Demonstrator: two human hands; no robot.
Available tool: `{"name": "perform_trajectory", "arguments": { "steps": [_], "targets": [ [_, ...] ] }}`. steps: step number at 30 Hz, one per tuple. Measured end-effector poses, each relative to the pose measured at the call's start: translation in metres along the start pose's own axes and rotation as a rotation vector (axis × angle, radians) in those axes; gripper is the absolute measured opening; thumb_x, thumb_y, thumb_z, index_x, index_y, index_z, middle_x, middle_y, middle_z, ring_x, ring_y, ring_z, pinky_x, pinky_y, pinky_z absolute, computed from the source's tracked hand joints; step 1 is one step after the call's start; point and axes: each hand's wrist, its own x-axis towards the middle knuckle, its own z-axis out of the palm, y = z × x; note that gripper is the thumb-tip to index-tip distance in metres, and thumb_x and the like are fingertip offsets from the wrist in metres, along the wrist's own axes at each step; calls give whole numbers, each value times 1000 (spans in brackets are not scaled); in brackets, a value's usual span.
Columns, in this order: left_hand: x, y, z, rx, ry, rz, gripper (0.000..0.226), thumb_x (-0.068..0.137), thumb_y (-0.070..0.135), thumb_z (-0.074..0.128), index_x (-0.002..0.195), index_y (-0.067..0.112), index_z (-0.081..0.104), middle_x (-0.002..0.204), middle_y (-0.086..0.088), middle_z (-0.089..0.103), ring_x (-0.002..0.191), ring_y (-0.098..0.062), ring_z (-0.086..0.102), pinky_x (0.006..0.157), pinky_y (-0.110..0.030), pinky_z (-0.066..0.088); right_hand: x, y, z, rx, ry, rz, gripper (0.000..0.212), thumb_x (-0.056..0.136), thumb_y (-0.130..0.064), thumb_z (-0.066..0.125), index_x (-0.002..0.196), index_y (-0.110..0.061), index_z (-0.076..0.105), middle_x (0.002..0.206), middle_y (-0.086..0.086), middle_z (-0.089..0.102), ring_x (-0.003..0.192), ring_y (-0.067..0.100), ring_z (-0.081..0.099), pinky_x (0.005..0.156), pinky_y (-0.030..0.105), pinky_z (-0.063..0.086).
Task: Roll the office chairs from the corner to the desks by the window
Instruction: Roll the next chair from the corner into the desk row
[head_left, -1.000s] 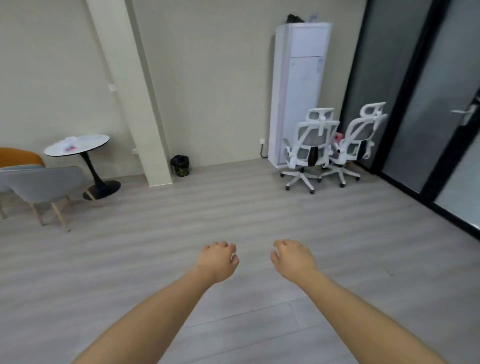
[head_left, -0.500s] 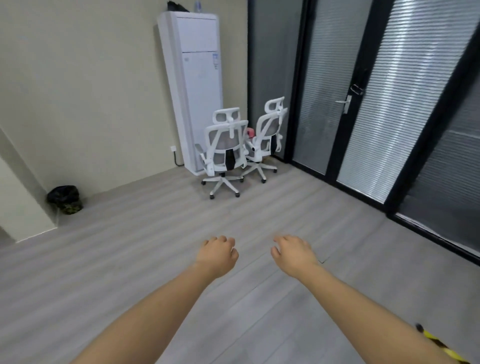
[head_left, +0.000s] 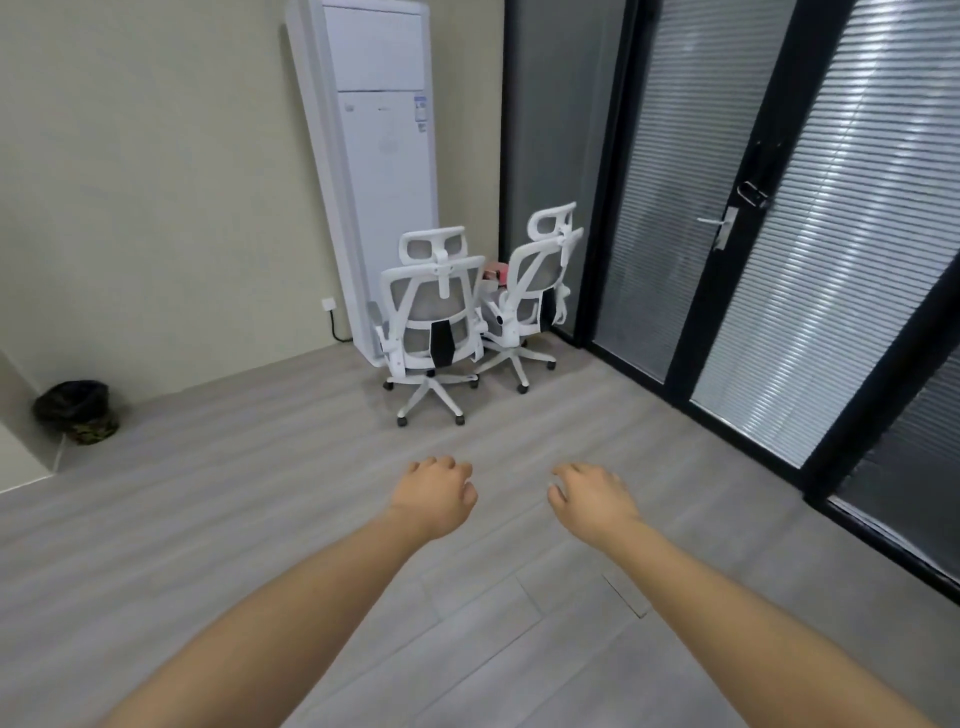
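Two white office chairs with grey mesh backs stand side by side in the far corner, both with their backs towards me. The nearer chair (head_left: 431, 317) is on the left, the other chair (head_left: 535, 291) just right of it by the dark glass wall. My left hand (head_left: 434, 496) and my right hand (head_left: 589, 496) are stretched out over bare floor, well short of the chairs. Both hands hold nothing; the fingers are loosely curled downward.
A tall white floor air conditioner (head_left: 382, 156) stands behind the chairs. Dark-framed glass walls with blinds and a door with a handle (head_left: 719, 226) run along the right. A black waste bin (head_left: 78, 410) sits at the left wall. Grey plank floor lies between me and the chairs.
The view has swung right and moved closer to the corner; the chairs now look larger and more central. The round table and side chairs on the left have left the view. My hands keep their pose.
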Motion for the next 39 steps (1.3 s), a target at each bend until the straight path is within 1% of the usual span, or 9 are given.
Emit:
{"name": "perform_trajectory", "arguments": {
  "steps": [9, 14, 19, 23, 25, 29, 33, 37, 39],
  "targets": [
    [227, -44, 13, -51, 8, -41, 38, 97, 38, 35, 123, 20, 56, 123, -7, 59, 115, -31, 52, 99, -42, 39, 235, 35, 16, -11, -23, -32, 40, 97, -39, 40, 129, -21, 55, 128, 6, 62, 120, 30, 55, 98, 37, 41],
    [368, -79, -4, -60, 16, -40, 37, 96, 37, 36, 121, 18, 56, 121, -8, 59, 115, -32, 51, 98, -42, 41, 375, 47, 4, 4, -29, -40, 43, 99, -37, 40, 137, -21, 53, 133, 5, 60, 123, 28, 53, 100, 36, 40],
    [494, -109, -32, -25, 31, -54, 33, 95, 37, 34, 109, 16, 55, 115, -8, 59, 108, -32, 52, 92, -43, 40, 506, 60, -11, 11, -4, -71, 38, 99, -36, 40, 127, -18, 59, 123, 6, 64, 115, 29, 56, 95, 38, 44],
    [594, -127, -41, -11, 57, -54, 35, 96, 37, 36, 117, 18, 57, 116, -5, 59, 110, -30, 51, 95, -43, 40, 616, 76, -12, 14, 8, -94, 35, 98, -35, 40, 121, -16, 59, 116, 7, 64, 109, 31, 58, 89, 38, 44],
    [647, -137, -42, 3, 65, -66, 34, 96, 36, 36, 117, 20, 57, 113, -4, 59, 108, -29, 53, 93, -43, 41, 674, 86, -9, 25, 16, -127, 33, 97, -36, 40, 116, -16, 59, 111, 7, 64, 105, 32, 59, 86, 39, 46],
    [751, -161, -53, -12, 56, -151, 37, 95, 38, 35, 120, 22, 56, 112, -4, 59, 108, -28, 53, 92, -44, 41, 789, 102, -14, 48, 23, -201, 32, 99, -37, 42, 119, -18, 59, 114, 6, 63, 108, 31, 59, 89, 41, 46],
    [839, -192, -79, -3, 84, -215, 35, 94, 37, 34, 113, 20, 58, 112, -4, 60, 108, -30, 53, 92, -43, 41, 903, 103, -32, 41, 49, -289, 33, 98, -36, 40, 119, -19, 59, 113, 6, 65, 104, 31, 60, 82, 40, 47],
    [909, -230, -98, -25, 108, -305, 38, 95, 37, 34, 122, 21, 55, 119, -4, 60, 110, -29, 52, 96, -44, 41, 998, 89, -42, 65, 44, -359, 31, 98, -35, 38, 112, -17, 59, 106, 7, 66, 96, 30, 61, 74, 38, 46],
    [941, -253, -98, -23, 87, -344, 40, 95, 38, 33, 126, 22, 52, 120, -4, 59, 110, -28, 52, 96, -44, 40, 1039, 76, -41, 81, 35, -400, 29, 98, -35, 39, 109, -17, 59, 104, 7, 66, 93, 30, 61, 75, 39, 48]
  ]
}}
